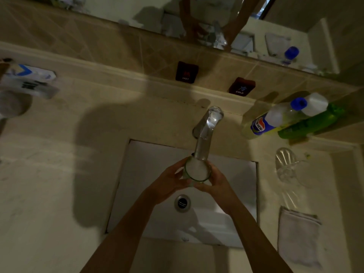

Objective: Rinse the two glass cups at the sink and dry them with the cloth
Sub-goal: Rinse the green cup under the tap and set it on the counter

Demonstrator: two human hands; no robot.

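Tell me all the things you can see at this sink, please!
glass cup: one, clear, held under the tap over the sink, frothy white water inside
second glass: one, clear, lying on its side on the counter right of the sink
cloth: one, pale grey, folded on the counter, right
tap: one, chrome, behind the sink
sink: one, white, centre
drain plug: one, silver and black, sink bottom
bottles: two, yellow and green, lying on the counter back right
HOT and COLD signs: two, dark red, on the wall tiles
boxes: white and blue, far left, blurred
hands: left hand and right hand, both gripping the cup
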